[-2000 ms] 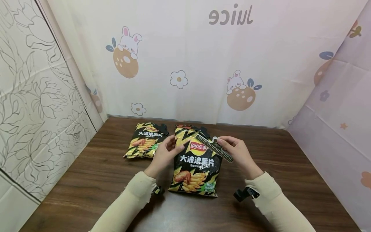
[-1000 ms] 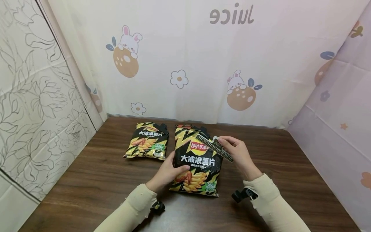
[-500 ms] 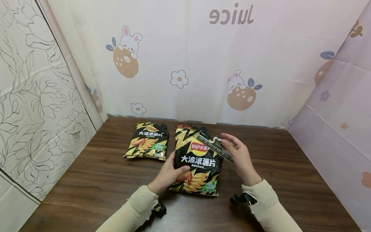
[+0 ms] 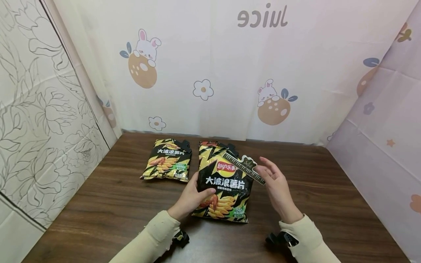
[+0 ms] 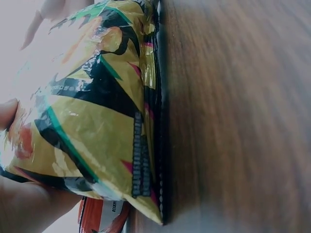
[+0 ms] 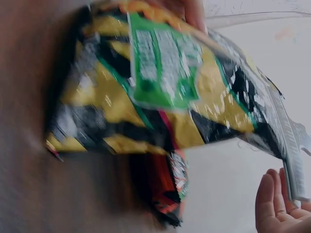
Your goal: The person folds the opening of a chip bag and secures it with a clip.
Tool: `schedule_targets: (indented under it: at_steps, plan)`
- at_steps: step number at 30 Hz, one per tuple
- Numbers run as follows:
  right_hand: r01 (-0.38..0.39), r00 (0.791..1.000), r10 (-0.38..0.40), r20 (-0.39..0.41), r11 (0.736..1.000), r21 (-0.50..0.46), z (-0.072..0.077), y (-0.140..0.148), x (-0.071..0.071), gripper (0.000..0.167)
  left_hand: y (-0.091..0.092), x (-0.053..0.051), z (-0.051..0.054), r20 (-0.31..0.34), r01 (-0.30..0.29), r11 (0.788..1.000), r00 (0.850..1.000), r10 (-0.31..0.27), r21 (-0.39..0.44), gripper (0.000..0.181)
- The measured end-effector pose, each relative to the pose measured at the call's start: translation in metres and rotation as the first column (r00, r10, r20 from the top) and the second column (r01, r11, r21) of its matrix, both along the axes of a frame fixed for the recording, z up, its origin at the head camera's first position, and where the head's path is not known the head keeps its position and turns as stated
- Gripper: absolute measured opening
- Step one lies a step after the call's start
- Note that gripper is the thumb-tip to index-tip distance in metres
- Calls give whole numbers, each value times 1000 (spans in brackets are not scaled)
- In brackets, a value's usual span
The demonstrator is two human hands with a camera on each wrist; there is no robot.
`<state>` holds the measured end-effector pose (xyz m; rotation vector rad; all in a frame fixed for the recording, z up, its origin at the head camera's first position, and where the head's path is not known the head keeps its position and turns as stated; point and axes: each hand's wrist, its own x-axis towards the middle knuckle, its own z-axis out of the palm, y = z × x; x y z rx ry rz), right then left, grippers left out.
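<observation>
A black and yellow Lay's chip bag [image 4: 227, 197] leans upright over the table in front of me. My left hand [image 4: 190, 195] grips its left side, thumb on the front. Across the bag's upper right corner slants a dark bag clip [image 4: 243, 167] with a keyboard-like stripe and a white-edged crest. My right hand [image 4: 276, 186] is at the clip's right end, fingers spread and loosely straight. In the right wrist view those fingers [image 6: 266, 199] lie beside the end of the clip [image 6: 293, 160]; whether they touch it I cannot tell.
To the left lies a similar chip bag [image 4: 166, 164] with a black clip [image 4: 182, 146] on its corner. Behind the held bag, a red-topped bag [image 4: 208, 143] and a black clip [image 4: 232, 149] partly show. A patterned curtain [image 4: 210, 54] rises behind the wooden table [image 4: 315, 204].
My left hand has slid down from the bag's upper left edge to its lower left side. My right hand has loosened from the clip's crest and moved slightly right and down.
</observation>
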<state>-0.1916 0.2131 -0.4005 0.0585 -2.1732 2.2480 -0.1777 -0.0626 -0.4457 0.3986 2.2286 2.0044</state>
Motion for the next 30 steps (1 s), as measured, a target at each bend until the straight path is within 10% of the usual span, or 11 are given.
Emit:
schedule_targets:
  at_steps: [16, 30]
  plan:
    - [-98, 969, 109, 220, 993, -61, -25, -11, 14, 57, 1, 1, -1, 14, 3, 1000, 1000, -3, 30, 76]
    - [-323, 912, 324, 252, 945, -46, -38, -21, 18, 64, 1, 0, -3, 11, -12, 1000, 1000, 12, 13, 71]
